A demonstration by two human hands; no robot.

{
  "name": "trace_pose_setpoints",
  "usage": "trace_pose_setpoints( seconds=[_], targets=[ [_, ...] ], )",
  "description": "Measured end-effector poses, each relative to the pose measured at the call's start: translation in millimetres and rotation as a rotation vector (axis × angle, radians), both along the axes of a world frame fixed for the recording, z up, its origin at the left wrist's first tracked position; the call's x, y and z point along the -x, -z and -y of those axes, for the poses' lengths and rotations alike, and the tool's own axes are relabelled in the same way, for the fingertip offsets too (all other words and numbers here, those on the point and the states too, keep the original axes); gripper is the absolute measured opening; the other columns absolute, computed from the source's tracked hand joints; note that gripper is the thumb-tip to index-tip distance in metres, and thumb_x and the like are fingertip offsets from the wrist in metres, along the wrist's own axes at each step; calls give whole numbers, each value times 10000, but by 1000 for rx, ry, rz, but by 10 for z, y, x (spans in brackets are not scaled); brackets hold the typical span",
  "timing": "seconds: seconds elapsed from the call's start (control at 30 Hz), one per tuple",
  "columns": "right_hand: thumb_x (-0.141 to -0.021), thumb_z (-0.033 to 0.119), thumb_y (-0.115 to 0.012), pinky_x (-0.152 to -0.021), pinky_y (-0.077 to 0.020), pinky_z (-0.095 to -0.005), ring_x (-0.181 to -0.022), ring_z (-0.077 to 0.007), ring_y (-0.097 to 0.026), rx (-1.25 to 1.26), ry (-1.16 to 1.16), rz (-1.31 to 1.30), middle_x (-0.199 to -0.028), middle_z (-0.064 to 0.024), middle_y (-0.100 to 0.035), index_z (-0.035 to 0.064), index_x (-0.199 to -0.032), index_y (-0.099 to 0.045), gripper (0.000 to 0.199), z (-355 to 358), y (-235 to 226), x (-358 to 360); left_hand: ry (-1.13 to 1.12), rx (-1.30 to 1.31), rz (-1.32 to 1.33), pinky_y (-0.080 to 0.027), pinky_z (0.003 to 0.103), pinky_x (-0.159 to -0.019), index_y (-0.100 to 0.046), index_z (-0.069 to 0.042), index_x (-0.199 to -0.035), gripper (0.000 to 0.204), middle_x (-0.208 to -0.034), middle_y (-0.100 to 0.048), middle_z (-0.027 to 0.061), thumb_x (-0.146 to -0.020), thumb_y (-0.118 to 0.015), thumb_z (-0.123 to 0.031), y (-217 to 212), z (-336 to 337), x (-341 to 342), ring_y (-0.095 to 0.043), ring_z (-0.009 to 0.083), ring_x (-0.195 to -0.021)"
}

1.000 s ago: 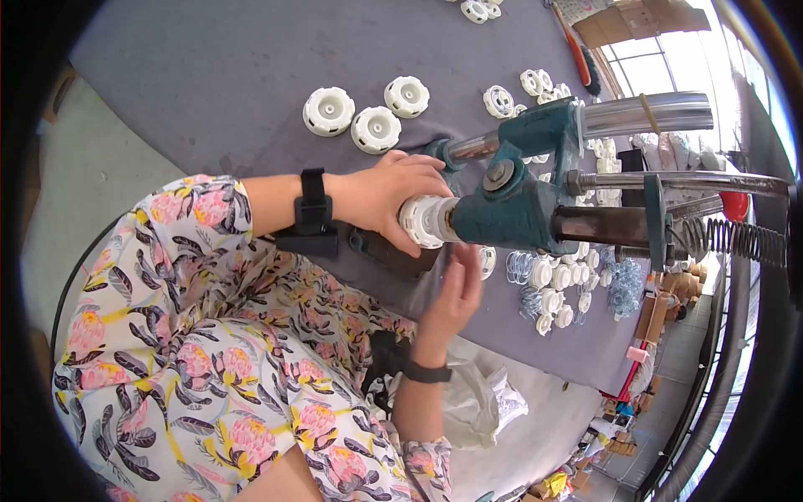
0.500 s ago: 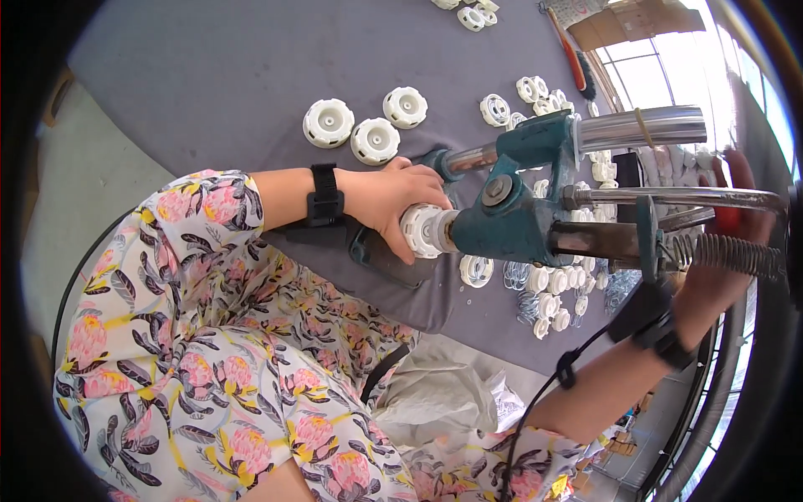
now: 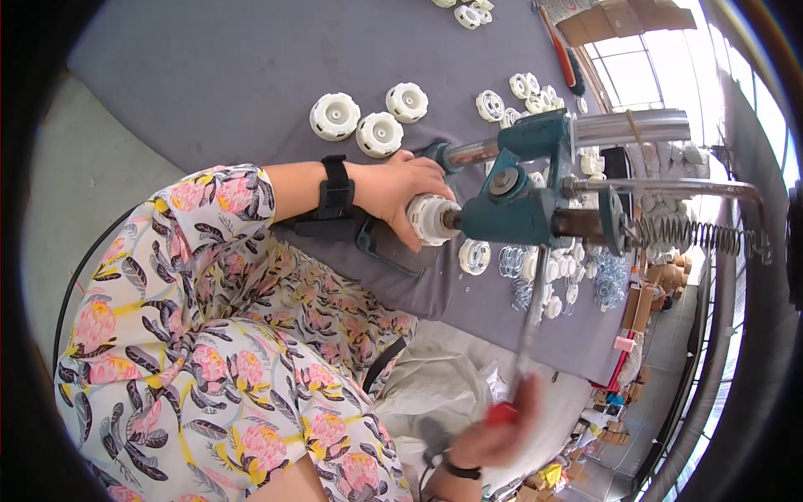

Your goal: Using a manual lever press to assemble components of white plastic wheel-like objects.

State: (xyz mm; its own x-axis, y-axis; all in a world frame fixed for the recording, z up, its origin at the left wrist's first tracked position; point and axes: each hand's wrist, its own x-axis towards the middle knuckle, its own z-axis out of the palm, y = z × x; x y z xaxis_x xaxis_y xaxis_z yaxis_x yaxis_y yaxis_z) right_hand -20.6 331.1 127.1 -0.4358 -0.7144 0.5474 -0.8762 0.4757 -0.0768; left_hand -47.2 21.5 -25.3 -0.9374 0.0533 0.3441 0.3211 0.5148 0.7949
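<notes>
A green hand press (image 3: 510,209) stands in front of me with its ram end down on a round white plastic part (image 3: 431,219). My left hand (image 3: 403,194) is wrapped round that part at the press base and steadies it. Low in the picture, my right hand (image 3: 493,437) is closed on the red grip (image 3: 502,413) of the press lever (image 3: 534,314); both are smeared by motion. Beyond my left hand, three white round plastic parts (image 3: 379,134) sit together on the grey cloth.
Grey cloth (image 3: 217,75) covers the table. Several white parts and wire springs (image 3: 609,280) lie behind and beside the press. A red-handled brush (image 3: 562,50) rests at the far right edge. Near my lap is a pale plastic bag (image 3: 435,376). A coil spring (image 3: 686,237) sits atop the press.
My right hand has swung the lever from the upper right down to the lower middle. The press ram looks lower in its housing. My left hand stays on the white part.
</notes>
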Motion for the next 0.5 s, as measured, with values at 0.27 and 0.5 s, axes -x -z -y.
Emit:
trace_pose_setpoints(
  seconds=[0.27, 0.5],
  targets=[
    [-896, 117, -465, -456, -411, -272, -451, -162, -502, 109, 293, 1784, -579, -76, -530, -85, -1089, -525, 286, 406, 157, 415, -26, 59, -14, -215, 419, -964, -530, -100, -1173, 781, -1158, -512, 94, -530, -834, -424, 104, -20, 41, -363, 268, -1224],
    [-922, 154, -486, -417, -400, -266, -391, -128, -453, 275, 267, 1463, -483, -55, -468, -24, -832, -520, 202, 439, 883, 471, -105, 60, -54, -203, 436, -971, -540, -156, -1151, 745, -1148, -521, 54, -516, -832, -415, 68, -117, 28, -353, 269, -1226]
  ],
)
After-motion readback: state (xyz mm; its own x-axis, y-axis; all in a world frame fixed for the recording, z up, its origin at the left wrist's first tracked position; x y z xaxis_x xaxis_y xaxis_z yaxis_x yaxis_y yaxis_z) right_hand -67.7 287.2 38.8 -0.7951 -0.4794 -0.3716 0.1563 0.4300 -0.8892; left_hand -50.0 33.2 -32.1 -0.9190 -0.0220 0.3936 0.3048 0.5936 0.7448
